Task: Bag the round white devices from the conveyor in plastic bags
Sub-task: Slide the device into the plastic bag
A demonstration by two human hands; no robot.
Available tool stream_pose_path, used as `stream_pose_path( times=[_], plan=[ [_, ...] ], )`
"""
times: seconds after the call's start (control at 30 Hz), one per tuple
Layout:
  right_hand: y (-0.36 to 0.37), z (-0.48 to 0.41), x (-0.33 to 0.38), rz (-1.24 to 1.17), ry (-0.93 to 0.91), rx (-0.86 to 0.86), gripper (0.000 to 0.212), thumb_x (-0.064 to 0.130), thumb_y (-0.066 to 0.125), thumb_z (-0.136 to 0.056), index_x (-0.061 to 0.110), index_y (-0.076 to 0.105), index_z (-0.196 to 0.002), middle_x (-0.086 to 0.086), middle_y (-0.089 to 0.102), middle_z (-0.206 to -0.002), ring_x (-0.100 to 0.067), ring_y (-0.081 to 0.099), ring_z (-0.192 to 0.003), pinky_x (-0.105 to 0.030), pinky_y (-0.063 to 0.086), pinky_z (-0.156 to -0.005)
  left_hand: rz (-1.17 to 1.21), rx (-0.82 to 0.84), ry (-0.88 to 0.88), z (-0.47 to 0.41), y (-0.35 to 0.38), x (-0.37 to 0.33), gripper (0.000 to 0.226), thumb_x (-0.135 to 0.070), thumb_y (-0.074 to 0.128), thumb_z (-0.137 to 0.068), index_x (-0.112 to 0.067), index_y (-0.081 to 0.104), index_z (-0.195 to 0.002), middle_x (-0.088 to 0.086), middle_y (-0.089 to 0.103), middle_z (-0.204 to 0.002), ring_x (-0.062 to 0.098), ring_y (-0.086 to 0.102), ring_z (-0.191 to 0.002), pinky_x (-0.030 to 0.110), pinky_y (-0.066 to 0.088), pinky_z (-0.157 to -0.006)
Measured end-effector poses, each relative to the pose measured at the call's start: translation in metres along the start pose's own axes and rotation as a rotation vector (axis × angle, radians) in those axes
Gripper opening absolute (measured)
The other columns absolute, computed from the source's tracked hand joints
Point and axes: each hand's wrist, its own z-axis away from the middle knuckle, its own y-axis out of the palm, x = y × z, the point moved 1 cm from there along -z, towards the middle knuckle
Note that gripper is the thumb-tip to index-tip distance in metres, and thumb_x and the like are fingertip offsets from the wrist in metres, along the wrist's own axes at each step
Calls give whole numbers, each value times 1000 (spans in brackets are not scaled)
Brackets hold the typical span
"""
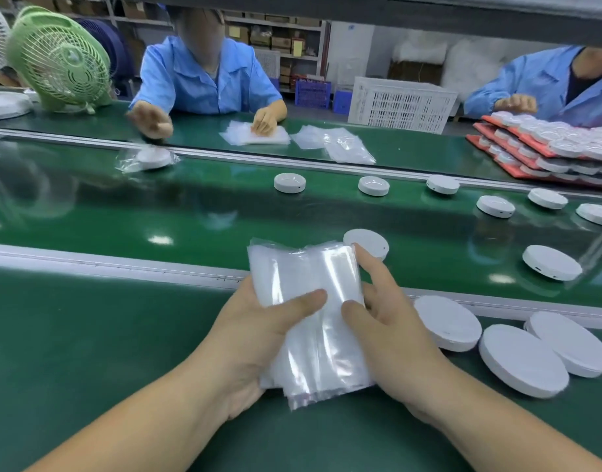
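Both hands hold the stack of plastic bags (306, 277) above the near counter (88, 335), close to its far edge, where the conveyor (190, 212) runs. The left hand (251, 338) grips the stack from below, thumb on top. The right hand (394, 325) pinches its right side, thumb on the top sheet. The films look slick and clingy, so the thumbs may peel off two bags at once, or the stack may fan out and slide. Three round white devices (522, 361) wait at the counter's right. Others sit on the conveyor, and the device (367, 241) just behind the bags could pass unbagged.
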Motion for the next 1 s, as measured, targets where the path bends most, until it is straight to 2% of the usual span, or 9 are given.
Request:
stream_pose_path(
  times=[0.07, 0.13, 0.23, 0.3, 0.43, 0.57, 0.67, 0.83, 1.0],
  plan=[
    [5, 2, 0, 21, -25, -33, 67, 27, 50, -97, 70, 26, -142, 24, 68, -121, -21, 70, -98, -39, 61, -88, -18, -24, 29, 0, -1, 4, 41, -2, 76, -84, -25, 66, -118, 12, 76, -106, 37, 74, -92, 58, 59, -72],
    [8, 3, -1, 10, -49, -84, 67, 37, 53, -91, 67, 26, -144, 31, 58, -136, -3, 63, -115, -38, 56, -100, -17, -39, 53, 0, -1, 6, 41, 0, 76, -84, -25, 67, -116, 12, 76, -106, 37, 74, -92, 60, 59, -73],
    [9, 2, 1, -20, -91, -113, 63, 49, 66, -88, 70, 32, -136, 46, 50, -135, 20, 47, -125, -15, 47, -100, -33, -35, 103, 3, 1, 5, 40, -3, 78, -83, -27, 68, -113, 10, 76, -105, 35, 75, -91, 59, 59, -71],
    [8, 2, 0, -7, -91, -96, 75, 61, 72, -80, 64, 33, -143, 40, 51, -139, 12, 48, -131, -24, 44, -106, -55, -29, 138, 5, 4, 4, 42, -6, 81, -81, -27, 68, -114, 9, 76, -106, 35, 75, -92, 59, 59, -71],
    [4, -2, -2, -14, -65, -74, 78, 49, 75, -85, 56, 32, -150, 28, 52, -146, -3, 50, -137, -44, 42, -114, -87, -59, 174, 4, 3, 5, 42, 0, 76, -85, -25, 66, -117, 8, 76, -105, 33, 75, -91, 57, 61, -71],
    [-1, -8, -6, -227, 54, -84, 84, 33, 89, -80, 51, 39, -146, 13, 75, -115, -16, 75, -102, -39, 62, -84, -19, -50, 139, 4, 3, 6, 38, 1, 70, -89, -23, 65, -119, 12, 75, -107, 37, 74, -93, 55, 60, -70],
    [-4, -10, -9, -421, 146, -74, 94, 32, 99, -63, 37, 47, -141, 3, 79, -108, -24, 78, -94, -33, 63, -70, 52, -72, 149, 7, 5, 7, 32, -3, 68, -92, -27, 68, -114, 11, 75, -107, 35, 74, -94, 56, 60, -72],
    [5, -17, 1, -291, 7, -8, 37, 40, 84, -80, 36, 71, -114, 2, 79, -108, -20, 77, -95, -30, 62, -74, 159, -115, 149, 16, 5, -1, 32, -8, 60, -97, -36, 69, -109, 6, 76, -106, 33, 74, -93, 58, 58, -72],
    [22, -42, 36, -114, -56, 31, 27, 26, 79, -91, 29, 71, -116, 5, 79, -102, -17, 78, -90, -38, 63, -79, 1, -143, 229, 27, -17, -28, 35, -7, 55, -98, -30, 61, -125, 3, 75, -114, 28, 72, -103, 54, 54, -94]
  ],
)
